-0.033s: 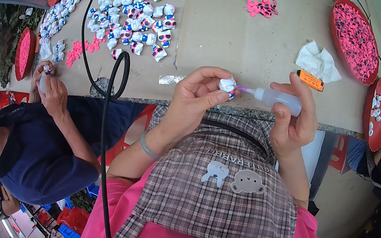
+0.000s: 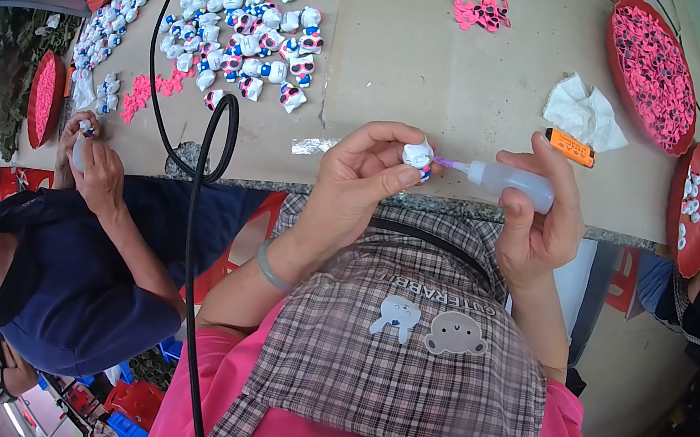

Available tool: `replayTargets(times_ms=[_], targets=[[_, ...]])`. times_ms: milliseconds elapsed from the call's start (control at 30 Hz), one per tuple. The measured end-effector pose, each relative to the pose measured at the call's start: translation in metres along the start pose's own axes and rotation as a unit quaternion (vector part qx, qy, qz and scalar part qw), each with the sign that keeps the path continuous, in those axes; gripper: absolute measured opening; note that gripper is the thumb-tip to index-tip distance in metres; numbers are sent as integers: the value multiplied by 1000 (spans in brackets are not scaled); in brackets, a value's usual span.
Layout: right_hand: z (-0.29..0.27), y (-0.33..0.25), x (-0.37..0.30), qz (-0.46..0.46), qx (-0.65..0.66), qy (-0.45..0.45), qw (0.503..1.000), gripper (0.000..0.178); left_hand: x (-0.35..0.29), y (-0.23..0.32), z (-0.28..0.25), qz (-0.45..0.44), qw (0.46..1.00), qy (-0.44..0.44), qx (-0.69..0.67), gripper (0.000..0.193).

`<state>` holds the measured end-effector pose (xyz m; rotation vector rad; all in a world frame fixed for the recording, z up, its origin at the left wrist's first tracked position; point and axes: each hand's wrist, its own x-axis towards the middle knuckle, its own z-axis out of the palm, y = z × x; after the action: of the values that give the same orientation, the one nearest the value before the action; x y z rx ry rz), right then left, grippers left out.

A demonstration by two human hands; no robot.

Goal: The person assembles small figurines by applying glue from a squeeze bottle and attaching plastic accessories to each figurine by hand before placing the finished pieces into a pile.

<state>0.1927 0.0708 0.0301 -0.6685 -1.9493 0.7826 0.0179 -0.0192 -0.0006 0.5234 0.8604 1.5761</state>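
My left hand (image 2: 367, 170) pinches a small white figurine (image 2: 418, 156) with a bit of blue and pink on it, just above the table's near edge. In my right hand (image 2: 545, 214) lies a translucent squeeze bottle (image 2: 517, 185), held sideways. Its purple nozzle (image 2: 450, 164) points left, with the tip at the figurine; whether it touches cannot be made out. Similar white, blue and pink figurines (image 2: 254, 45) are spread over the table to the left. A small heap of pink pieces (image 2: 482, 11) rests farther off.
On the right are a red tray of pink pieces (image 2: 652, 75), a red dish with white pieces (image 2: 694, 209), a crumpled white cloth (image 2: 585, 113) and an orange box (image 2: 570, 147). A black cable (image 2: 201, 184) loops down at left. Co-workers sit on both sides, the nearer in navy (image 2: 81, 275).
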Motion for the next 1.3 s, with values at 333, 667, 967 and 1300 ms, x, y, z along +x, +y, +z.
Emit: replayTargets(times_ms=[333, 667, 967, 1300], targets=[[2, 2, 2, -32, -18, -3, 999, 43, 1, -1, -1, 1, 1000, 26, 2, 31], [6, 1, 3, -29, -8, -14, 999, 43, 2, -2, -2, -11, 1000, 25, -1, 30], [6, 2, 1, -36, -29, -6, 999, 44, 2, -2, -3, -25, 999, 3, -29, 30], [5, 2, 0, -46, -29, 0, 999, 46, 3, -3, -3, -22, 999, -3, -33, 29]])
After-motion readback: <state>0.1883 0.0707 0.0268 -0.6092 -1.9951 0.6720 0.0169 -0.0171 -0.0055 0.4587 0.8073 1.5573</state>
